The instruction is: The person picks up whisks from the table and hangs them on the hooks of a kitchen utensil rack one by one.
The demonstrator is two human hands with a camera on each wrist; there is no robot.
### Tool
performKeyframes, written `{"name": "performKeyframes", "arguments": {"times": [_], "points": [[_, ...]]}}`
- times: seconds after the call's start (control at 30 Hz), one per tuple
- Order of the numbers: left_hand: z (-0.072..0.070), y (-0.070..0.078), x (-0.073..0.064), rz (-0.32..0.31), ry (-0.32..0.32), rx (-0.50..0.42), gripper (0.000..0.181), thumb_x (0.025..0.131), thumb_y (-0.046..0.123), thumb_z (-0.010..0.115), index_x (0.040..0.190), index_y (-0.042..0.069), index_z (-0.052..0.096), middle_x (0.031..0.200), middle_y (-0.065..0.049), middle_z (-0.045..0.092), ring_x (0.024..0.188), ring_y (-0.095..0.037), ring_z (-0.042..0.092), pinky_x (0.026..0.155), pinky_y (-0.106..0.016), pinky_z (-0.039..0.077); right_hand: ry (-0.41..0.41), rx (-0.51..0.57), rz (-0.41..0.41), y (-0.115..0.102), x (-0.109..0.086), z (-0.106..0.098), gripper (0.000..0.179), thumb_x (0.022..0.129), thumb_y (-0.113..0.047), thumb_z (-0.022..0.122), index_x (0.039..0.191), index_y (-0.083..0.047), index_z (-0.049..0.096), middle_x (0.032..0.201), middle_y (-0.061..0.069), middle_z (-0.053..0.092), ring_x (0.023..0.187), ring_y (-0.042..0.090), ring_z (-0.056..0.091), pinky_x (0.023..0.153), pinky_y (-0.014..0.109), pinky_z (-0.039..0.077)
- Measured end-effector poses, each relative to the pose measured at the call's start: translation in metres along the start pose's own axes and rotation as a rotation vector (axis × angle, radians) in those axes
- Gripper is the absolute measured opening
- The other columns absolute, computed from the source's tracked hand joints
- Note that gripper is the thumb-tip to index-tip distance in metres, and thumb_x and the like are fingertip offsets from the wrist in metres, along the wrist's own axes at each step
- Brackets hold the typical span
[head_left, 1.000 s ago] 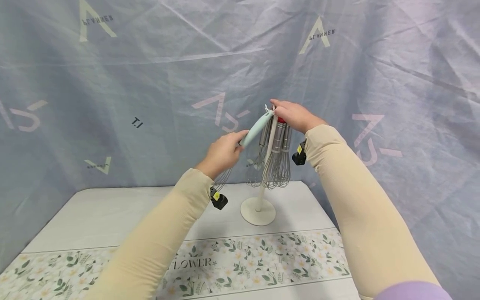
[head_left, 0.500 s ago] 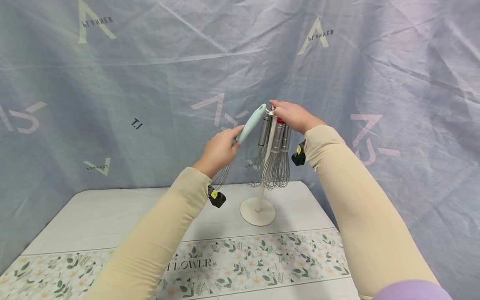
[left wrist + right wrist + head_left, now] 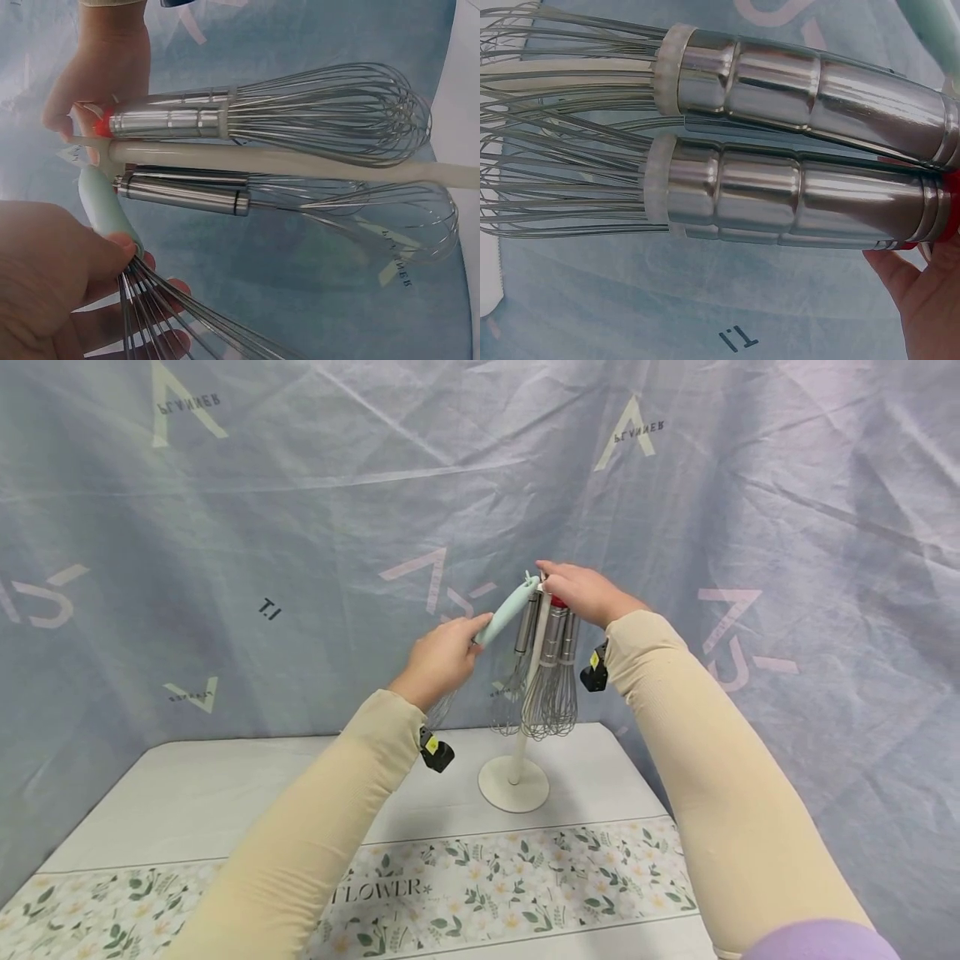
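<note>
My left hand [image 3: 441, 658] holds a whisk by its mint-green handle [image 3: 506, 612], gripping where the handle meets the wires. The handle slants up toward the stand's top, its end close to a hook there; I cannot tell whether it touches. Wires of this whisk [image 3: 161, 311] spread below my left fingers. My right hand [image 3: 585, 591] grips the top of the white stand [image 3: 538, 647], its fingertips partly hidden. Several steel whisks hang from the stand: thick-handled ones [image 3: 802, 184] with red ends under my right hand, and slimmer ones [image 3: 187, 195] on the left side.
The stand's round base [image 3: 513, 795] stands on a white table covering [image 3: 247, 785] with a flowered strip [image 3: 517, 885] along the front. Grey-blue printed cloth [image 3: 315, 527] hangs behind and at both sides. Each wrist carries a small black camera [image 3: 437, 750].
My left hand shifted left and the green handle's end moved off the stand's top; it has since dropped slightly and come back right toward a hook. My right hand stays put.
</note>
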State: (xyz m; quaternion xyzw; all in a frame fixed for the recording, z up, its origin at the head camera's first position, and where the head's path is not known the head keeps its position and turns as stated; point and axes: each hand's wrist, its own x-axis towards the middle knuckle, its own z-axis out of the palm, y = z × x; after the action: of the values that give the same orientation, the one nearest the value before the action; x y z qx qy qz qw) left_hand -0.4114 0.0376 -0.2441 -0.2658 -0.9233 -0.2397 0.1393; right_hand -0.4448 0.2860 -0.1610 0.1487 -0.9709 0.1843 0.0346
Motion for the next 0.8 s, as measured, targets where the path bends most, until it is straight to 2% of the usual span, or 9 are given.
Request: {"name": "performKeyframes", "arguments": {"times": [0.27, 0.33, 0.5, 0.63, 0.8], "points": [[0.021, -0.001, 0.001, 0.002, 0.001, -0.075, 0.061, 0.104, 0.016, 0.058, 0.16, 0.025, 0.034, 0.136, -0.01, 0.061, 0.111, -0.026, 0.064, 0.08, -0.045, 0.053, 0.001, 0.001, 0.0, 0.0, -0.001, -0.001, 0.068, 0.1, -0.045, 0.027, 0.164, -0.022, 0.017, 0.169, 0.004, 0.015, 0.155, 0.027, 0.01, 0.123, 0.051, 0.015], [0.027, 0.0, 0.0, -0.001, 0.001, -0.106, 0.062, 0.105, 0.016, 0.058, 0.161, 0.024, 0.032, 0.131, -0.011, 0.062, 0.104, -0.025, 0.065, 0.078, -0.044, 0.053, 0.003, -0.003, 0.003, 0.0, -0.001, -0.001, 0.068, 0.101, -0.045, 0.027, 0.164, -0.022, 0.017, 0.169, 0.004, 0.015, 0.155, 0.027, 0.01, 0.123, 0.051, 0.015], [0.048, 0.002, -0.001, -0.018, -0.001, -0.221, 0.069, 0.104, 0.014, 0.057, 0.163, 0.026, 0.022, 0.128, -0.011, 0.061, 0.097, -0.021, 0.063, 0.074, -0.039, 0.053, 0.004, -0.01, 0.001, 0.0, -0.003, -0.002, 0.067, 0.101, -0.045, 0.026, 0.164, -0.023, 0.016, 0.169, 0.003, 0.015, 0.155, 0.027, 0.01, 0.123, 0.051, 0.014], [0.073, -0.007, -0.006, -0.024, -0.001, -0.336, 0.078, 0.102, 0.01, 0.061, 0.164, 0.027, 0.018, 0.129, -0.01, 0.06, 0.104, -0.023, 0.062, 0.079, -0.04, 0.053, 0.0, -0.009, 0.0, 0.001, -0.003, -0.002, 0.067, 0.101, -0.046, 0.026, 0.164, -0.025, 0.015, 0.169, 0.002, 0.014, 0.155, 0.026, 0.009, 0.123, 0.05, 0.014], [0.108, -0.02, -0.016, -0.085, -0.062, -0.391, 0.083, 0.099, 0.017, 0.068, 0.164, 0.025, 0.017, 0.15, -0.011, 0.047, 0.129, -0.028, 0.055, 0.102, -0.047, 0.049, -0.009, -0.018, -0.001, 0.002, -0.002, -0.002, 0.068, 0.101, -0.047, 0.024, 0.164, -0.025, 0.014, 0.169, 0.002, 0.013, 0.156, 0.025, 0.009, 0.123, 0.051, 0.014]]}}
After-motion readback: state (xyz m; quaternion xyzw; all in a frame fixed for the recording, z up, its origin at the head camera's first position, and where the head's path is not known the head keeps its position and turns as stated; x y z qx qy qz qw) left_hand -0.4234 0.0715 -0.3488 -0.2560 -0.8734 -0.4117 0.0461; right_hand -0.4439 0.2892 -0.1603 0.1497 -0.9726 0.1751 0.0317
